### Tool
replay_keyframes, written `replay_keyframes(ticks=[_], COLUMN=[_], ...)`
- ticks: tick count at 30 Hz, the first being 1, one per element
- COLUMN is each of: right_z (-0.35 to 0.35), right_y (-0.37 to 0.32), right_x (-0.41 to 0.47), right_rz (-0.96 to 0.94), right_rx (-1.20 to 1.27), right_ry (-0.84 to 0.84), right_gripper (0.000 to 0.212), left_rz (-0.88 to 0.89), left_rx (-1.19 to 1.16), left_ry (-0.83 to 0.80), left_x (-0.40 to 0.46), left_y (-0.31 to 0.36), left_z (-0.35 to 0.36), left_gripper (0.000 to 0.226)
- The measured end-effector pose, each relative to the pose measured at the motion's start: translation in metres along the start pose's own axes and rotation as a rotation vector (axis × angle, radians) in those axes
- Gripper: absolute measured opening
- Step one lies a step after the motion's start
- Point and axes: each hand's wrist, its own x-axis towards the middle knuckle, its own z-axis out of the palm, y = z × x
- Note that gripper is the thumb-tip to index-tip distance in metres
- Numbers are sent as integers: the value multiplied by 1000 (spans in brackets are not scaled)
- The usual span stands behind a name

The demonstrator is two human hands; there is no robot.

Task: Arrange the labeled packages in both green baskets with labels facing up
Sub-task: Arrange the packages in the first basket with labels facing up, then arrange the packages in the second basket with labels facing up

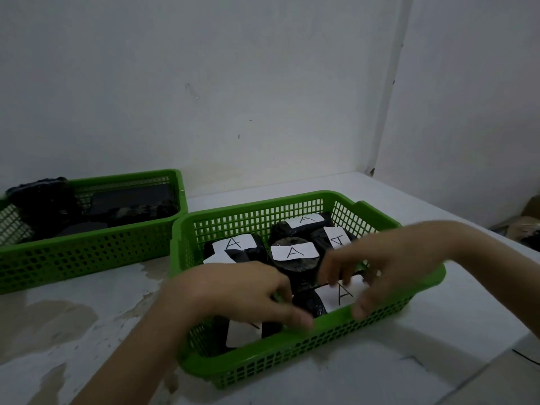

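The near green basket point(292, 355) holds several black-wrapped packages with white "A" labels facing up, such as the round one point(293, 254) in its middle. Both hands reach into its front half. My left hand point(233, 290) and my right hand point(380, 258) close around one black package with an "A" label point(330, 296) at the front, left fingers on its left end, right fingers on top and at its right side. Another white label point(242, 334) shows under my left hand. The far green basket point(87, 252) at left holds black packages point(122, 206) with no labels showing.
Both baskets stand on a white, stained tabletop point(87, 331) set in a corner of white walls. Brown cardboard and dark clutter point(526, 223) lie past the table's right edge. A thin black cable point(526, 356) runs at the lower right.
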Motion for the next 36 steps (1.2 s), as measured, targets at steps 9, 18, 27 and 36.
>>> replay_keyframes(ticks=[9, 18, 27, 36], right_z=[24, -21, -10, -24], right_y=[-17, 37, 18, -36], right_x=[3, 91, 213, 224], right_rz=[336, 406, 448, 488], right_rx=[-447, -382, -203, -242], right_ry=[57, 473, 863, 806], right_gripper=[33, 32, 61, 56], left_rz=[-59, -276, -331, -885], left_rx=[123, 78, 227, -105], left_ry=[140, 475, 802, 853], left_x=[-18, 70, 99, 38], left_y=[32, -14, -121, -173], left_z=[14, -3, 4, 7], left_gripper=[23, 47, 64, 83])
